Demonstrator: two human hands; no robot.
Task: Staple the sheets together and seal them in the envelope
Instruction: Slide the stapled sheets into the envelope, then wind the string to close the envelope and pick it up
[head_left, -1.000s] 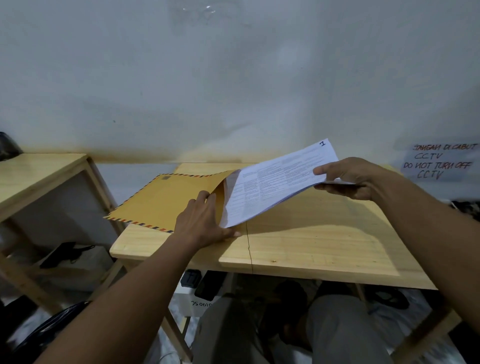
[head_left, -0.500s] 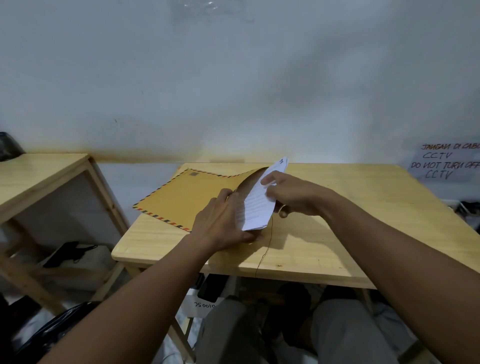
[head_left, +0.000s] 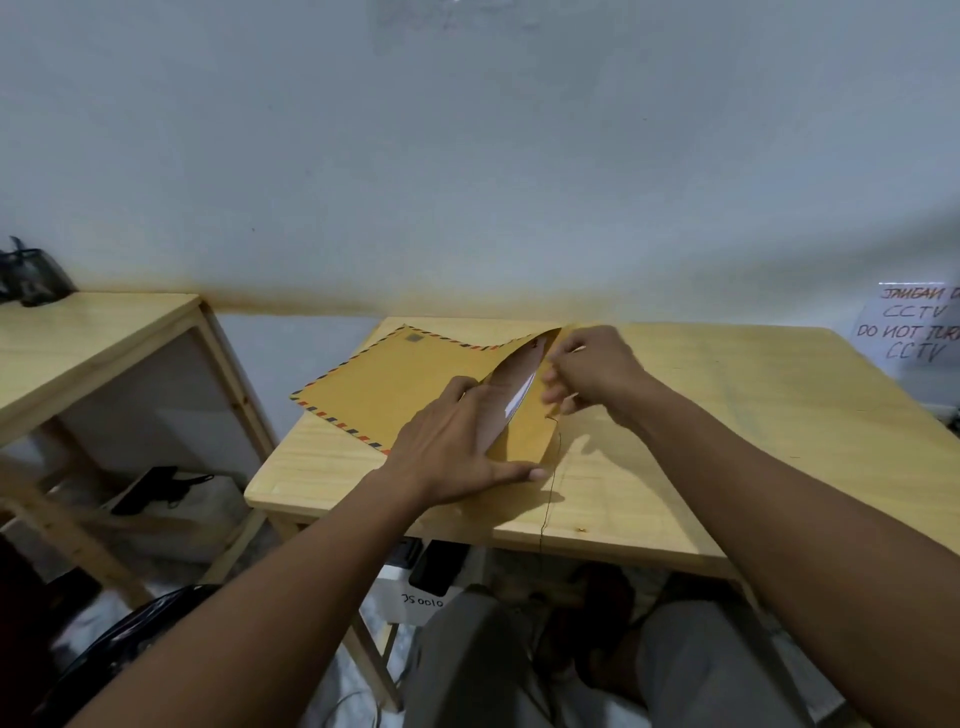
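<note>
A brown envelope (head_left: 405, 384) with a striped airmail border lies flat on the wooden table (head_left: 727, 441), its mouth toward the right. My left hand (head_left: 452, 447) holds the mouth open: the fingers lift the upper layer and the thumb presses the lower edge down. Only a thin white strip of the sheets (head_left: 521, 397) shows inside the opening. My right hand (head_left: 597, 369) rests at the flap by the mouth with curled, blurred fingers; whether it grips anything I cannot tell. No stapler is in view.
A second wooden table (head_left: 93, 338) stands to the left, with a dark object (head_left: 28, 275) on its far corner. A handwritten CCTV notice (head_left: 914, 332) hangs on the wall at right. A white box (head_left: 421, 597) sits under the table near my knees.
My right hand pushed the sheets leftward into the envelope until almost nothing shows. The left hand kept the mouth open. The envelope slid slightly to the right.
</note>
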